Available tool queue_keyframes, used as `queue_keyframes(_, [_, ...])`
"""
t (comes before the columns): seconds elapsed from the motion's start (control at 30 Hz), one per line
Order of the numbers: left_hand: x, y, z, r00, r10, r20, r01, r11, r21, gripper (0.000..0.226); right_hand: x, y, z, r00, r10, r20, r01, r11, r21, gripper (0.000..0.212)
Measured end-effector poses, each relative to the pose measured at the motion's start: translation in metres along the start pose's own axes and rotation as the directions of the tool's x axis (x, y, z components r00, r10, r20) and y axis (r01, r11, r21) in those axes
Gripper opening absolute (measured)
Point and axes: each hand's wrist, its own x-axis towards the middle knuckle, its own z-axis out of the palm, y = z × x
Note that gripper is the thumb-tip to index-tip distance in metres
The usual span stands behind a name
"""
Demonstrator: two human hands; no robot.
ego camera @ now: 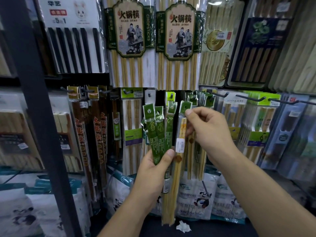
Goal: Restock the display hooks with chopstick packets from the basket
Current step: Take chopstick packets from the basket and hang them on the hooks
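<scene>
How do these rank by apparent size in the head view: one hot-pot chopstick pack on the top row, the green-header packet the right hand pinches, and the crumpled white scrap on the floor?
1. Hot-pot chopstick pack
2. Green-header packet in the right hand, though nearer the camera
3. Crumpled white scrap

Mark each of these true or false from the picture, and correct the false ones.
1. The left hand holds a fan of green-labelled chopstick packets. True.
2. The right hand hangs open, touching nothing. False: its thumb and fingers pinch the green header of a single packet.
3. The two large packs at top centre carry the word CHOPSTICKS. True.
4. The restock basket shows beside the hands. False: no basket is in view.
5. A crumpled white scrap lies below the packets. True.
6. The hooks to the right are bare. False: packets hang from them.
</scene>
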Motion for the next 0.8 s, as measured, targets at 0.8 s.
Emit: queue_keyframes(0.8, [0.004, -0.005, -0.006, 0.999, -0.024, 0.033, 0.024, 1.000, -0.008, 0.029, 0.034, -0.005, -0.007, 0.977, -0.002, -0.212, -0.042, 0.978, -0.204, 0.035])
